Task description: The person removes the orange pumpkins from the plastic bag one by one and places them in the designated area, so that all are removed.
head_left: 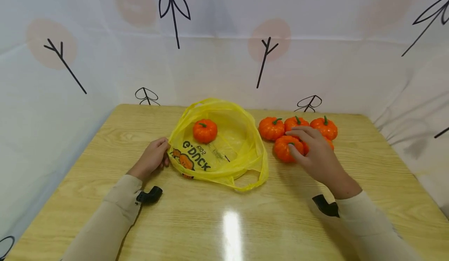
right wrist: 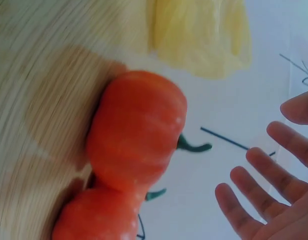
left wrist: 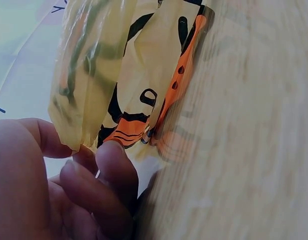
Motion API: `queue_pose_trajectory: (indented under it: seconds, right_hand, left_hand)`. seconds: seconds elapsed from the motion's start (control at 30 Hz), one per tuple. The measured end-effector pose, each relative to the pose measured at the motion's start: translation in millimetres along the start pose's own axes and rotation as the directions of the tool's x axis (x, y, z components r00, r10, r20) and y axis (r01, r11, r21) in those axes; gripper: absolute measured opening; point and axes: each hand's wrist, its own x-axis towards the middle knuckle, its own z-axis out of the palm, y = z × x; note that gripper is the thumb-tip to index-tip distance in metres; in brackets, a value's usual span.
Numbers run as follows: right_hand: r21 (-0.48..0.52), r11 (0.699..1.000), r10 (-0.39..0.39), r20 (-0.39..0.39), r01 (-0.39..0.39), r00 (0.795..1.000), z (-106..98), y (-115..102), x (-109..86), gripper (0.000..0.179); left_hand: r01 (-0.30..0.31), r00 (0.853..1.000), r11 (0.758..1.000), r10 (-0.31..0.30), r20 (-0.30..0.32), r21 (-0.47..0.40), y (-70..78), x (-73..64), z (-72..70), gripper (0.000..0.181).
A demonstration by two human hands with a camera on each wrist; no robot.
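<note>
A yellow plastic bag lies with its mouth spread wide on the table, printed with black letters and an orange figure. One small orange pumpkin with a green stem sits inside it. My left hand pinches the bag's left edge; the left wrist view shows thumb and fingers at the gathered plastic. To the bag's right stands a cluster of several pumpkins. Above its front row hovers my right hand, fingers spread and holding nothing, near the front-left pumpkin. It partly hides the pumpkins behind it.
The wooden table ends at the back against a pale cloth printed with black plant drawings. A bag handle loop lies toward the front right. Black wrist mounts stick out at both sleeves.
</note>
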Motion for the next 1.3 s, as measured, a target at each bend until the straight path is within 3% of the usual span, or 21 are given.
queue_pose_trajectory:
  seconds: [0.2,0.43,0.7,0.97,1.3]
  right_hand:
    - [0.000,1.000,-0.016,0.021,0.016,1.000,6,-8,5.1,0.031]
    - [0.084,0.995,-0.058,0.008,0.057,0.998,9,-19,12.7,0.030]
    - [0.138,0.990,-0.008,0.065,-0.001,0.998,19,-34,23.0,0.030]
    - [0.203,0.979,-0.049,0.067,0.035,0.997,28,-48,30.9,0.033]
    - [0.216,0.976,-0.025,0.112,0.000,0.993,35,-64,37.9,0.032]
  left_hand:
    - [0.003,1.000,1.000,-0.003,-0.012,0.003,-0.1,-0.6,-0.7,0.024]
    - [0.005,1.000,1.000,-0.005,-0.014,-0.013,-4.5,0.5,-0.8,0.023]
    - [0.014,1.000,1.000,-0.014,-0.015,-0.018,-4.5,-1.4,-1.2,0.023]
    - [-0.001,1.000,1.000,0.001,-0.003,-0.014,-3.6,-0.1,-0.5,0.023]
    - [-0.015,1.000,1.000,0.015,-0.002,-0.008,-2.1,-1.1,0.9,0.024]
